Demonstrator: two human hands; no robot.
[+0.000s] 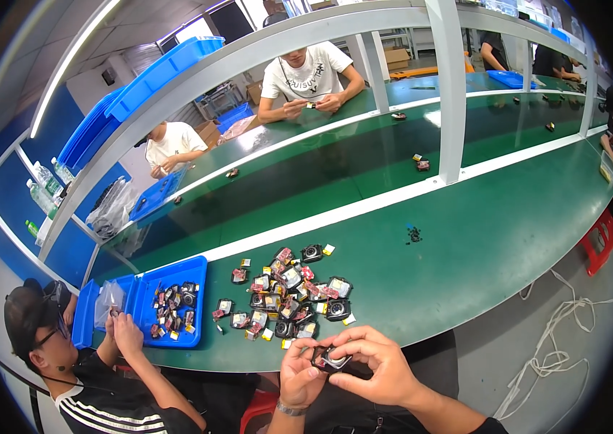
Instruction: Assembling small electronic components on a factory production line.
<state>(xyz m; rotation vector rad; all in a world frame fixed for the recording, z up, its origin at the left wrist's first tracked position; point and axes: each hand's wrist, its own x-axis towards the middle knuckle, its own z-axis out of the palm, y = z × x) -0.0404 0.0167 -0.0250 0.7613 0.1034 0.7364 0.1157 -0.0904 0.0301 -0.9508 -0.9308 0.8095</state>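
Left hand (299, 377) | right hand (375, 362) | both pinching small black part (330, 359)

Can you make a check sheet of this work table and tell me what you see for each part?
Surface: green table, long, with white strips.
Job's things: small black part held between both hands at the near edge.
Clutter: pile of small parts; blue tray holding more; tiny black bits.
Hands: left hand and right hand, fingers closed on the part.
Cables: white cord loose on the floor.
Surroundings: person on the left; two people opposite; white frame; red stool.
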